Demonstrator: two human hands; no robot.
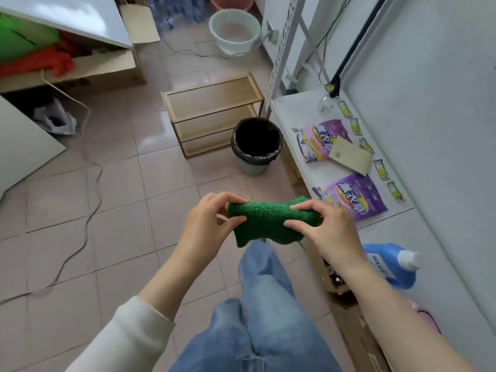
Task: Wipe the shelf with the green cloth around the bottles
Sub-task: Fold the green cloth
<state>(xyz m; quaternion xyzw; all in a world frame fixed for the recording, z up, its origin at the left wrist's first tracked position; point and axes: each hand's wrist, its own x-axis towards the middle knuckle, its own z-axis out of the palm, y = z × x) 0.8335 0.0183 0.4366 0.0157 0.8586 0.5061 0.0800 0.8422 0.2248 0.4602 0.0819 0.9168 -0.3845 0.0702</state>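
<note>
I hold a bunched green cloth (265, 224) in front of me, above the floor. My left hand (206, 224) pinches its left end and my right hand (327, 229) pinches its right end. The white shelf (434, 237) runs along the wall on my right, just beyond my right hand. A blue bottle (389, 264) with a white cap lies on the shelf behind my right forearm, partly hidden. A pink bottle (426, 315) shows only at its edge, lower down on the shelf.
Two purple detergent bags (322, 139) (354, 200), a beige card (351, 158) and small yellow labels lie on the shelf. A black-lined bin (256, 146) and a low wooden rack (212, 114) stand on the tiled floor. A cable trails at left; buckets (236, 30) sit far back.
</note>
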